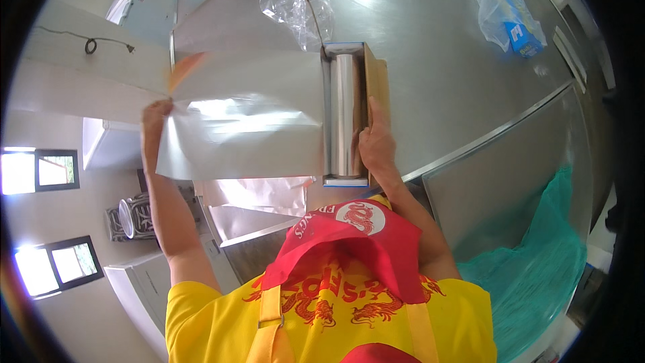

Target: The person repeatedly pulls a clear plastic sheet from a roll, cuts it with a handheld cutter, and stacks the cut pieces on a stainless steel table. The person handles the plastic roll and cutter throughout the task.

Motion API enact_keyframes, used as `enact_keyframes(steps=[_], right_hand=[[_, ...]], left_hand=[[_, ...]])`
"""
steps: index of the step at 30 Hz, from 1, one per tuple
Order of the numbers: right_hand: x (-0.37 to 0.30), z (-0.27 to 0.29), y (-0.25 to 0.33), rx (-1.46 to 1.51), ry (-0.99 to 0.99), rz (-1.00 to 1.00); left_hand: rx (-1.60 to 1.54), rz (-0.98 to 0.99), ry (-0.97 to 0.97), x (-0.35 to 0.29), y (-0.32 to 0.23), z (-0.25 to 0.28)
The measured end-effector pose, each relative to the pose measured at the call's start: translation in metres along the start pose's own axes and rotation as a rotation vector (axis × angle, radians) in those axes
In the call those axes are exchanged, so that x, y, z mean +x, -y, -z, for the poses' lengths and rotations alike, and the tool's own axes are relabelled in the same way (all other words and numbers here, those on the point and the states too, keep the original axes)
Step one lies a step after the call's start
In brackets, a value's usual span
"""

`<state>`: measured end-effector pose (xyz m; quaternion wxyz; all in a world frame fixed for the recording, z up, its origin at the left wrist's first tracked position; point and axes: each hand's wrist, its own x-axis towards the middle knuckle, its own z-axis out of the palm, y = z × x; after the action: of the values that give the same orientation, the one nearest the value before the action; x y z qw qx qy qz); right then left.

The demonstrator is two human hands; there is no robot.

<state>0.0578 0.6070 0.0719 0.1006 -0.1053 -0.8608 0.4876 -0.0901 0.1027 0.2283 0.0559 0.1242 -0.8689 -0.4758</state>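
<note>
A long open cardboard box (377,77) lies on the metal table with a shiny roll of aluminum foil (344,114) inside. From the roll a wide sheet of foil (248,141) stretches out to the left, held off the table at its far end. My left hand (158,113) pinches that sheet's left edge. My right hand (377,146) grips the right side of the box at its raised flap, the index finger pointing along the cardboard.
Another piece of foil (259,196) lies at the table's near edge. Behind the box is a crumpled clear plastic bag (295,10). A blue box (523,39) in a plastic bag sits at the far right. Green netting (531,275) lies on the lower right surface.
</note>
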Motion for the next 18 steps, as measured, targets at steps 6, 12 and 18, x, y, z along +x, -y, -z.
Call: enact_keyframes(steps=[6,12,18], right_hand=[[0.001,-0.001,0.005,-0.041,0.03,0.021],[0.003,-0.002,-0.001,-0.099,0.029,0.022],[0.002,-0.003,0.007,-0.099,0.038,0.071]], left_hand=[[0.381,0.345,-0.179,-0.042,0.2,-0.044],[0.606,0.369,-0.352,-0.081,0.203,-0.06],[0.674,0.304,-0.476,-0.095,0.199,-0.046]])
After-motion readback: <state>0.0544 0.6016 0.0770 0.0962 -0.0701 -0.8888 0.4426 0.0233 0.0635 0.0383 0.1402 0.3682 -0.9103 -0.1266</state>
